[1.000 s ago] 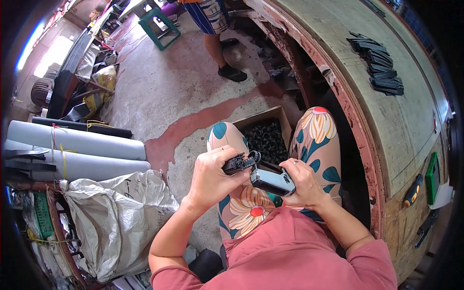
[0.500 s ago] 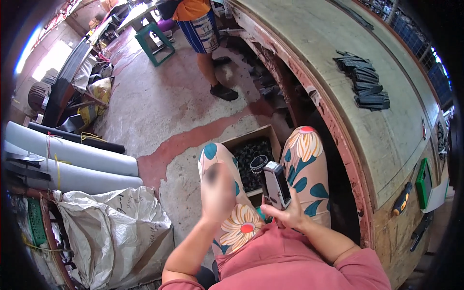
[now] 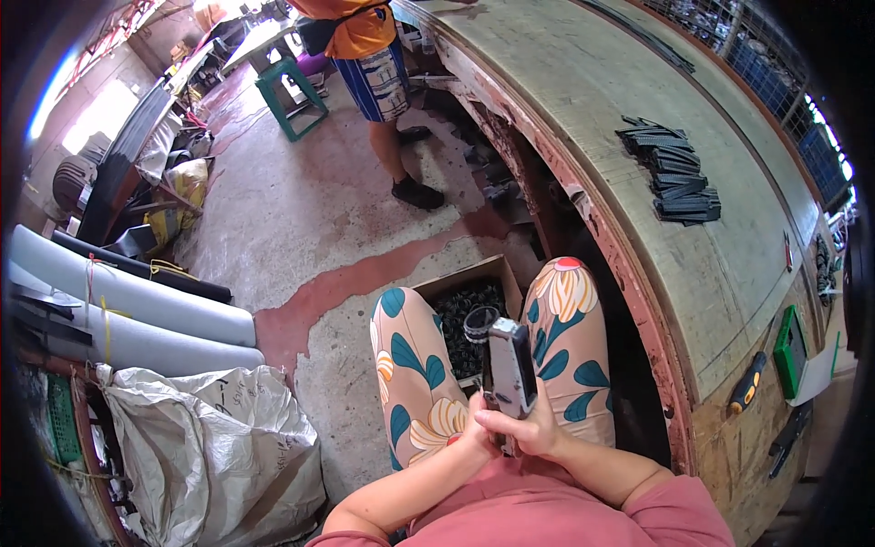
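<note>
I sit with a grey and black hand tool [image 3: 510,369] standing upright over my lap. My right hand [image 3: 533,428] grips its lower end, fingers wrapped round the handle. My left hand [image 3: 472,436] presses against the same end from the left, fingers closed on it. A small black ring [image 3: 478,324] sits at the tool's upper left tip. Just beyond, between my knees on the floor, a cardboard box [image 3: 497,273] holds several black parts.
A long wooden workbench [image 3: 638,118] curves along my right, with a stack of black strips [image 3: 679,173], a green box [image 3: 788,351] and an orange-handled screwdriver [image 3: 747,383]. A person in an orange shirt [image 3: 365,46] stands ahead near a green stool [image 3: 292,91]. Grey rolls [image 3: 128,301] and a white sack [image 3: 210,438] lie at my left.
My left hand swung out over my left knee and came back to the tool. The tool went from lying sideways to standing upright.
</note>
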A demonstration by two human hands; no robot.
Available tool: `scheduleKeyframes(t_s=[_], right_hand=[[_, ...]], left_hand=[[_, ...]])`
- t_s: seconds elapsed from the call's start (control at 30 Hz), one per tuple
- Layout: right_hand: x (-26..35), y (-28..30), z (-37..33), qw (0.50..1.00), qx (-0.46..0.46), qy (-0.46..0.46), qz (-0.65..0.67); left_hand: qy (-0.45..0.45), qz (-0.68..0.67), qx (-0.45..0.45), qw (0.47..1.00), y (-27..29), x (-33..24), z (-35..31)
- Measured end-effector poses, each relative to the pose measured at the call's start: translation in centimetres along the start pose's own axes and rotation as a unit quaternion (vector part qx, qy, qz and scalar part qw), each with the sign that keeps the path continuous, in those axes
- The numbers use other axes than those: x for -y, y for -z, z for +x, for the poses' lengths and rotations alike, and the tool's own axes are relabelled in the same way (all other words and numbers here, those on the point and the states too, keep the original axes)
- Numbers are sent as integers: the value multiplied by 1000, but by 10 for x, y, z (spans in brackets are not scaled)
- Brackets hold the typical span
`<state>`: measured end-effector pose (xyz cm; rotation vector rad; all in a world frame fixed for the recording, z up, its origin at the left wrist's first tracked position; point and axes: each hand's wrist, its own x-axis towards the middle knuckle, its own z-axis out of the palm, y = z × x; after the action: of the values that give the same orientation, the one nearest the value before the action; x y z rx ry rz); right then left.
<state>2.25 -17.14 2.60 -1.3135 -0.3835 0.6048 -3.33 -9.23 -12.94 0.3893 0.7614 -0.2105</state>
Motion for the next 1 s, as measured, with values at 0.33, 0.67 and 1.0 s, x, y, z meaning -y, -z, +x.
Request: scheduleKeyframes(t_s=[0.33,0.67,1.0], right_hand=[[13,18,6,987,-14,-153,55],[-11,32,-3,996,13,-87,5],[-20,40,-11,989,-65,-110,69]], left_hand=[[-246,171,155,941,-104,-131,-64],[-142,172,225,949,-113,-149,-47],[-252,346,6,904,-113,-145,-41]])
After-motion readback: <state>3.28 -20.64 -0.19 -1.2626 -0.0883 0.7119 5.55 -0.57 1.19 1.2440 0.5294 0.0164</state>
